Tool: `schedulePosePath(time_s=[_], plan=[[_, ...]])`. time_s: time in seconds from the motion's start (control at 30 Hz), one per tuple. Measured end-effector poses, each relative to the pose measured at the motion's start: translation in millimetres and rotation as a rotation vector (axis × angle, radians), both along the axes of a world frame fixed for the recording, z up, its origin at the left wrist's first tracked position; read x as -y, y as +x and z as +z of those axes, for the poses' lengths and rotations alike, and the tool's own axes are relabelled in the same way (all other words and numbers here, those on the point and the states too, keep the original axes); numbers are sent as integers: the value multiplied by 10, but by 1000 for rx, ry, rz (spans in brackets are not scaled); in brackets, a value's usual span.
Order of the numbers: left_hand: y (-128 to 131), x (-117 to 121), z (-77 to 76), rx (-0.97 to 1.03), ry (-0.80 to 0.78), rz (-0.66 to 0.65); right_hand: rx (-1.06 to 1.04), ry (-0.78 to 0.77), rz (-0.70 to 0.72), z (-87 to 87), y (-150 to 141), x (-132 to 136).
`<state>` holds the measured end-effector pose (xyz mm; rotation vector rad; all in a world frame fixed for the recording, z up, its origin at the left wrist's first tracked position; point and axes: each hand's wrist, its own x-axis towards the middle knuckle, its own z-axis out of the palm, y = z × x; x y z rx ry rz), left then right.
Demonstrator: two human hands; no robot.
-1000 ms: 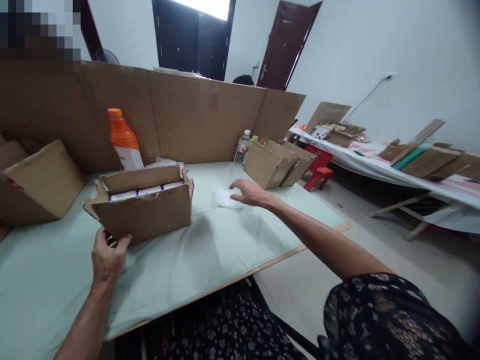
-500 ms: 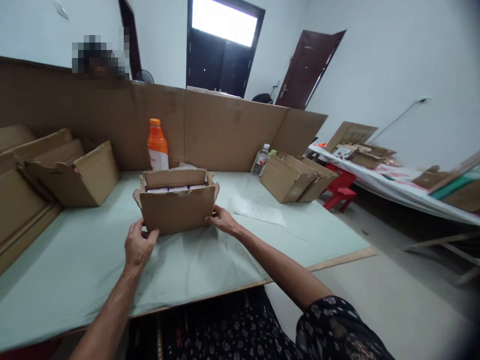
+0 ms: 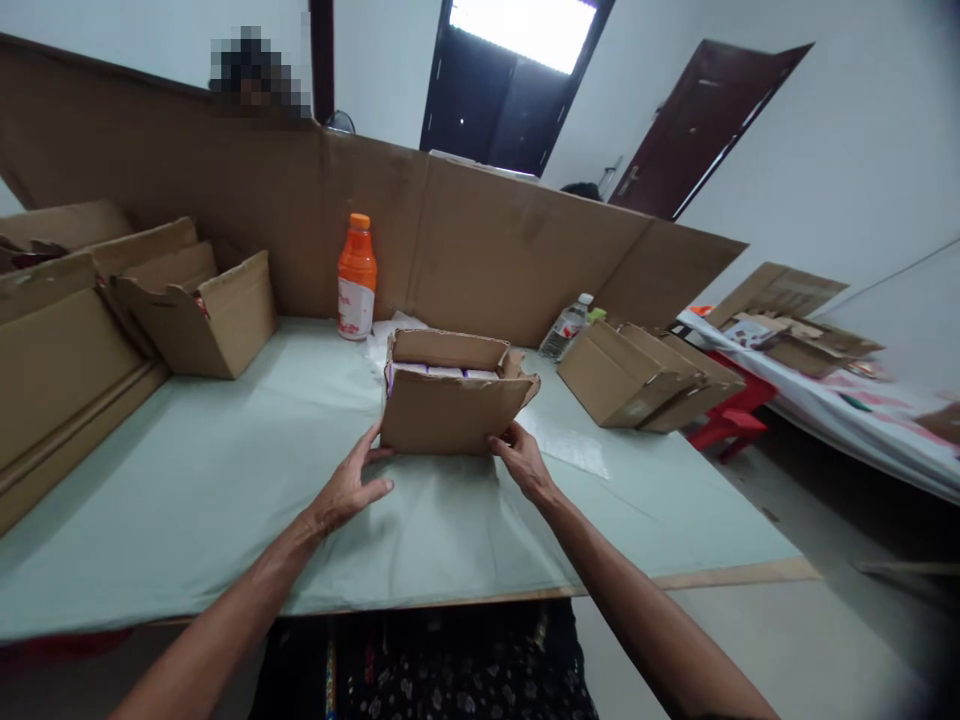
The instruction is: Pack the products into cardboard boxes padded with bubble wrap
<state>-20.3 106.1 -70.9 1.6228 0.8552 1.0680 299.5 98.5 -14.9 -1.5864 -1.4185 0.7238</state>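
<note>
An open brown cardboard box [image 3: 448, 415] stands on the pale green table covering in front of me. Several white packs with purple edges [image 3: 445, 373] show just inside its rim. My right hand [image 3: 523, 462] grips the lower right corner of the box, thumb on the front face and the other fingers partly hidden behind it. By the lower left corner is my left hand [image 3: 346, 488], its thumb and fingers spread apart; whether the fingertips touch the cardboard I cannot tell. A flat clear plastic sheet or bag [image 3: 570, 447] lies beyond my right hand.
An orange-capped bottle [image 3: 357, 285] stands behind the box, beside crumpled white plastic [image 3: 397, 326]. Open cartons [image 3: 247, 315] line the left side. A water bottle [image 3: 566, 328] and more cartons [image 3: 611, 375] stand at the right. A cardboard partition [image 3: 480, 240] runs along the back.
My right hand has left the clear plastic on the right and taken hold of the box. The box has shifted right relative to the orange bottle. My left hand's grip has opened.
</note>
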Motion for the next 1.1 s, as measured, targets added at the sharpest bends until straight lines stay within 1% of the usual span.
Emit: schedulePosePath(time_s=[0.1,0.23,0.3,0.37,0.6,0.7,0.8,0.9,0.97,1.0,1.03,1.1], plan=[[5,-37,-34,29,-18,-26,-29,27,-19,-62,-66,-151],[7,-65,-22,100,-87,-2,-61,47,6,-99,-138,-257],[3,-58,-2,123,-117,27,-78,53,20,-109,-157,-254],[-12,-38,16,102,-132,59,-96,55,19,-137,-174,-219],[-94,21,47,21,-184,143,-250,58,125,-329,-250,-42],[-79,16,85,39,-203,188,-306,60,137,-347,-274,-52],[-77,-18,164,24,-286,238,-322,58,162,-327,-305,-122],[-128,-84,252,-39,-384,288,-270,25,214,-300,-293,-198],[-166,-104,290,-107,-445,381,-175,23,238,-276,-208,-211],[-176,-95,301,-145,-458,438,-113,32,248,-260,-133,-200],[-176,-70,308,-173,-459,469,-63,45,247,-239,-38,-179],[-149,24,316,-217,-424,501,37,90,225,-185,202,-114]])
